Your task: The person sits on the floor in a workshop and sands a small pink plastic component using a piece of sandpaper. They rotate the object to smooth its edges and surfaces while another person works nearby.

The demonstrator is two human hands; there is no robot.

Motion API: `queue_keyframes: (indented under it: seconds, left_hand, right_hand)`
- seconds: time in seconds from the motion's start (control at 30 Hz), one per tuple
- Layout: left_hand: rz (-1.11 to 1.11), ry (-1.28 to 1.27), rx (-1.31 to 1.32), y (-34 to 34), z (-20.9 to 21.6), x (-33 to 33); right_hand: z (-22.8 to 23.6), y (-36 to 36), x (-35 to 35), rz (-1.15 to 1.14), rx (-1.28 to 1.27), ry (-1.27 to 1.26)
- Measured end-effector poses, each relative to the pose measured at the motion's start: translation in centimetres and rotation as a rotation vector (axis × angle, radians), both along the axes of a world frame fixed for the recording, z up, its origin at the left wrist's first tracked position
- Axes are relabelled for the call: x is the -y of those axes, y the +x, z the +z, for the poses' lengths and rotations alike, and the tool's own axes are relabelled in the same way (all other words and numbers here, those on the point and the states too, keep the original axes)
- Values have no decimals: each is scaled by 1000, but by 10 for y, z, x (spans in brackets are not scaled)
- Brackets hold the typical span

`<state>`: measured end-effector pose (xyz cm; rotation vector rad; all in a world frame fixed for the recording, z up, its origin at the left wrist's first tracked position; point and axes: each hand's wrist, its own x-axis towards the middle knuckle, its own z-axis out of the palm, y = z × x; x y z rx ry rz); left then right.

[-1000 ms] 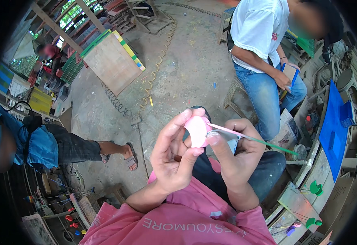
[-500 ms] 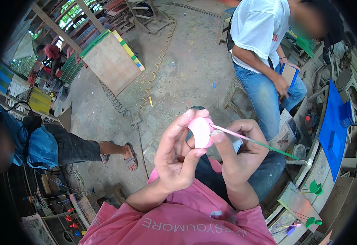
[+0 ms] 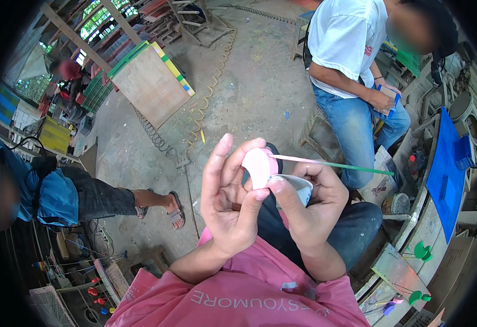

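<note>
In front of my chest, my left hand (image 3: 230, 201) pinches a small pink piece with a curved, crescent-like outline (image 3: 255, 168) between thumb and fingers. Its pale flat face is turned up. A thin stick (image 3: 342, 165), pink near the piece and green at its far end, juts from its edge to the right, passing by my right fingers. My right hand (image 3: 317, 207) is closed on a curled white sheet with bluish marks (image 3: 299, 187). The sheet's edge and my right thumb meet the piece's lower right side.
A person in a white shirt (image 3: 342, 43) sits at the right, handling a blue-edged board (image 3: 389, 103). Another in blue (image 3: 56, 196) is at left. A bench with a blue panel (image 3: 445, 174) and green pieces on sticks (image 3: 423, 251) curves along the right. A coiled hose (image 3: 212, 82) crosses the floor.
The pink piece has shifted slightly left and turned, and its stick now lies flatter. More of the white sheet shows in my right hand. My left fingers have spread a little.
</note>
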<state>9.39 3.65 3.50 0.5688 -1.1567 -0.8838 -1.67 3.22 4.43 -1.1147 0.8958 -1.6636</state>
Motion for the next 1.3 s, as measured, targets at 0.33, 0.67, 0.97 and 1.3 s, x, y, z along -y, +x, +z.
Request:
queue_keyframes:
  seconds: [0.33, 0.67, 0.97, 1.3]
  left_hand:
    - [-74, -59, 98, 3, -3, -4]
    - [-121, 61, -73, 5, 5, -3]
    - [-227, 18, 37, 3, -3, -1]
    - [-74, -49, 324, 6, -21, 16]
  right_hand:
    - [5, -9, 2, -65, -76, -21]
    - [15, -34, 7, 174, -81, -121]
    - [-1, -38, 21, 30, -159, -489]
    - [11, -109, 25, 572, 574, 69]
